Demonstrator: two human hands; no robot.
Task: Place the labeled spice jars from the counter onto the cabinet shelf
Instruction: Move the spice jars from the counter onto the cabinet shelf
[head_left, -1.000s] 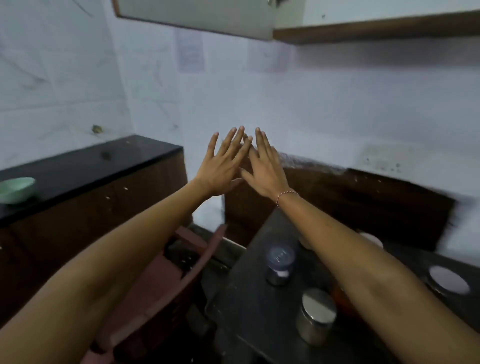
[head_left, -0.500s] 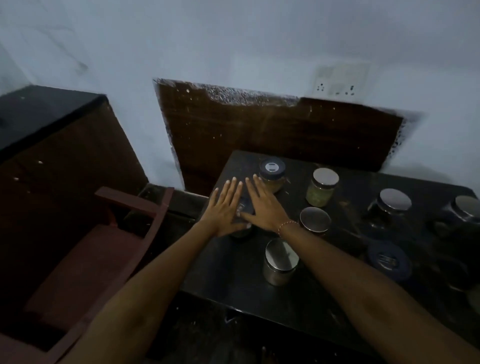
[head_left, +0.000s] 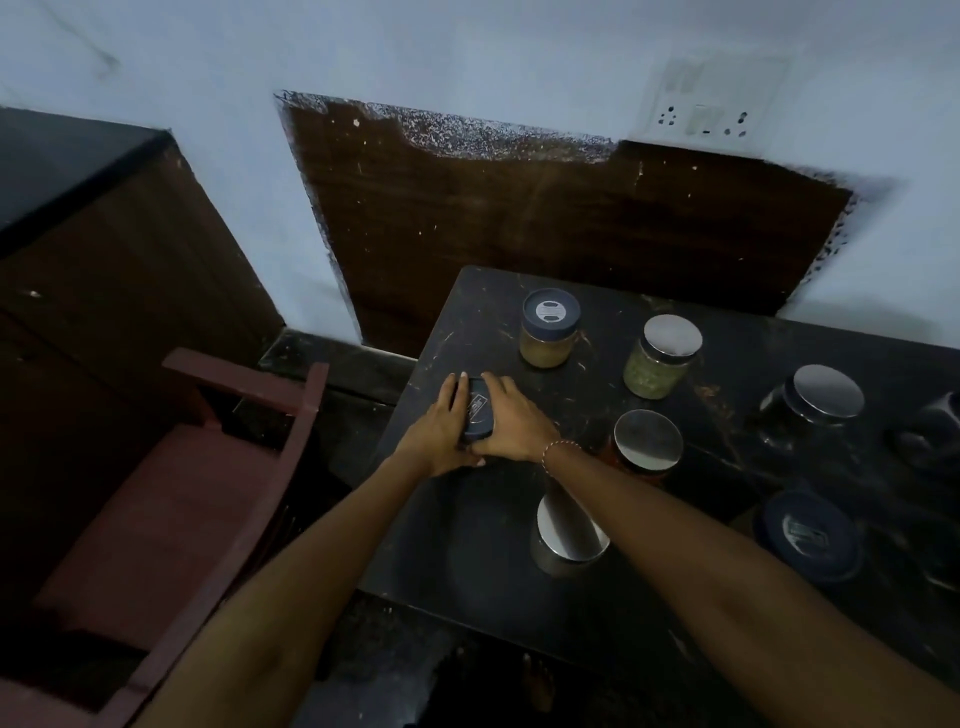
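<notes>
A jar with a dark blue lid stands near the left edge of the black counter. My left hand grips its left side and my right hand grips its right side, so the jar's body is hidden. Behind it stand a blue-lidded jar of tan spice and a silver-lidded jar of green spice. A silver-lidded jar with red contents is right of my right wrist, and a steel-lidded jar lies partly under my right forearm. The cabinet shelf is out of view.
Further right on the counter stand a dark silver-lidded jar, a blue-lidded jar and another dark jar at the frame edge. A red-brown wooden chair stands left of the counter. A dark wooden panel and a wall socket are behind.
My view dropped from the wall to the counter. Both hands came down from in front of the wall and closed around the blue-lidded jar.
</notes>
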